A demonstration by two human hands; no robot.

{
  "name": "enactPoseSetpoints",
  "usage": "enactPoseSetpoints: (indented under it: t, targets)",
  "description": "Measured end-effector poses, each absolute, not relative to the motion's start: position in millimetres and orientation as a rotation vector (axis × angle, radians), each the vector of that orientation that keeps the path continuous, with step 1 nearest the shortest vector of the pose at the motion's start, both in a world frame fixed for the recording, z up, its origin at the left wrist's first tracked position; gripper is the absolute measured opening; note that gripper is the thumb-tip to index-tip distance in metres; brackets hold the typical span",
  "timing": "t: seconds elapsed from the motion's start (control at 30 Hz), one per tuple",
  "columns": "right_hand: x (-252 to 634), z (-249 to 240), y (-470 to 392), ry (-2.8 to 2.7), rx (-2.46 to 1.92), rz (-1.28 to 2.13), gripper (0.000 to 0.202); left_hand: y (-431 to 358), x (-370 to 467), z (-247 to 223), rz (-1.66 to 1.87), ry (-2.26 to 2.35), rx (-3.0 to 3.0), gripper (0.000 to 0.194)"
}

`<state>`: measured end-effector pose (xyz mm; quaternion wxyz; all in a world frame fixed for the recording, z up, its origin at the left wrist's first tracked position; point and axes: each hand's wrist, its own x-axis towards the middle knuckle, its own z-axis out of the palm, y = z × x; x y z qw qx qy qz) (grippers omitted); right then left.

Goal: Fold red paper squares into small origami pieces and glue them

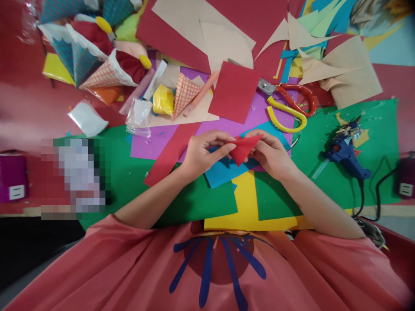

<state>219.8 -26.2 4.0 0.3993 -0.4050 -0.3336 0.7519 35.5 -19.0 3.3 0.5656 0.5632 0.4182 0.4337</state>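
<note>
A small piece of red paper (244, 150), folded to a pointed shape, is held between my two hands above the table. My left hand (207, 151) pinches its left end between thumb and fingers. The right end is gripped by my right hand (270, 151), whose fingertips are partly behind the paper. Below the hands lie blue paper (220, 172) and purple paper (152, 144). A red square sheet (235, 93) rests just beyond them, beside scissors (292, 108) with red and yellow handles.
A blue glue gun (348, 157) with a cord lies at the right on green sheets (379, 129). Fabric cones (78, 56) are piled at the back left. Beige paper scraps (353, 73) cover the back right. A blurred-out object (82, 172) is at the left.
</note>
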Motion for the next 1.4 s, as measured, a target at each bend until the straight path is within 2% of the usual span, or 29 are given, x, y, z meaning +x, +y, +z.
enactPoseSetpoints:
  t: [0.23, 0.53, 0.73, 0.93, 1.2, 1.33, 1.4]
  targets:
    - [217, 4, -30, -1.033, -1.049, 1.702, 0.039, -21, 38, 4, 1.034, 1.043, 1.293, 0.029]
    - [216, 4, -29, -1.067, -1.106, 1.543, 0.018, -26, 39, 3, 0.96, 1.001, 1.341, 0.019]
    - [219, -1, -30, -1.043, -1.082, 1.572, 0.016, -26, 39, -2, 1.005, 0.945, 1.37, 0.017]
    - [220, -4, -31, -1.042, -1.06, 1.588, 0.001, -23, 38, 1, 1.055, 0.942, 1.355, 0.009]
    - [219, 6, -32, -1.283, -1.179, 1.389, 0.01, -23, 35, 6, 1.041, 0.992, 1.402, 0.014]
    - [219, 7, -34, -1.253, -1.192, 1.442, 0.011, -22, 36, 6, 1.048, 1.034, 1.412, 0.015]
    - [219, 5, -34, -1.118, -1.156, 1.524, 0.004, -22, 37, 5, 1.061, 1.062, 1.398, 0.014]
